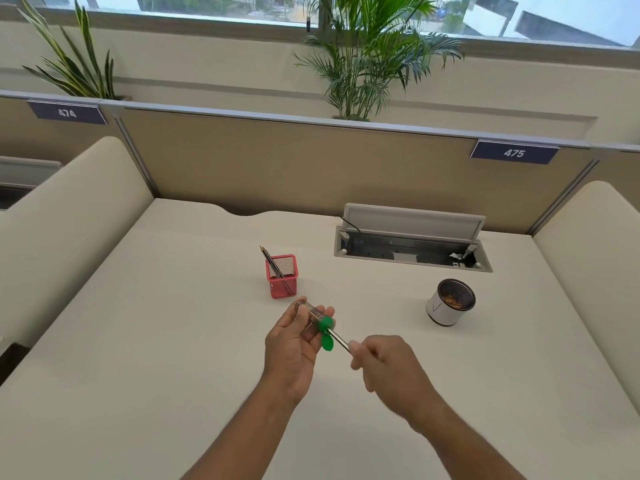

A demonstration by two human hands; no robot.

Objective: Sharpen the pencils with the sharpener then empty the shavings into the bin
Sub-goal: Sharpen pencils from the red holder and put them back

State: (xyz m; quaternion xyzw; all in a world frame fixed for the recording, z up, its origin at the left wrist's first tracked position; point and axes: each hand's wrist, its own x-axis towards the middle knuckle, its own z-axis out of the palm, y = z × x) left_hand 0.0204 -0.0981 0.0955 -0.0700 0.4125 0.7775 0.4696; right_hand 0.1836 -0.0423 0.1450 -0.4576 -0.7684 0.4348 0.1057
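Left hand (294,344) closed around clear sharpener (313,315), held above the tabletop (173,306) just in front of the red holder (282,277). Right hand (388,362) pinching pencil (339,339), long axis running from right grip up-left into the green cap. Two pencils leaning in the holder. Shavings in the bin (450,303), well right of the holder.

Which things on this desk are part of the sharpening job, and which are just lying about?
Part of the job:
- sharpener, in the left hand
- pencil, in the right hand, pushed into the sharpener
- red pencil holder with more pencils
- small white bin

Just lying about:
- open cable tray set in the desk
- plants behind the partition
- number sign 475
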